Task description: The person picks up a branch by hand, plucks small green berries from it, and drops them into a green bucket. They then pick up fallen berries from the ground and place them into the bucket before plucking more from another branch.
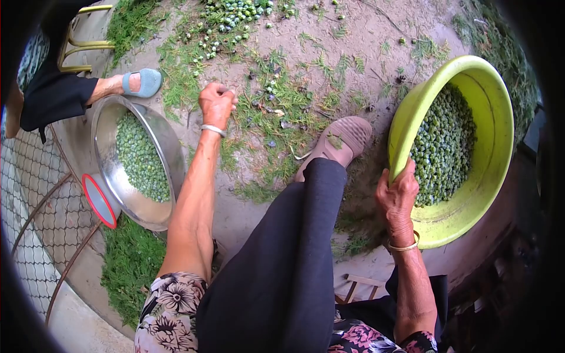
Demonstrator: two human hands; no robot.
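Note:
My left hand [218, 107], with a pale bangle at the wrist, is held over ground strewn with green sprigs [273, 117]. Its fingers are curled closed, and whatever they may hold is hidden. My right hand [399, 194] grips the near rim of a yellow-green plastic basin [491, 112], which leans toward me. Small round green cones [444, 141] fill the bottom of this basin. To the left of my left arm a shiny metal bowl [109, 141] is tilted, with more green cones [141, 156] in it.
Another person's leg and blue shoe [144, 82] are beside the metal bowl. A heap of cones [235, 17] lies on the ground ahead. A red-rimmed round object [99, 200] leans near wire mesh [41, 206]. Cut greenery [132, 265] lies below the bowl. My shoe [341, 141] stands mid-view.

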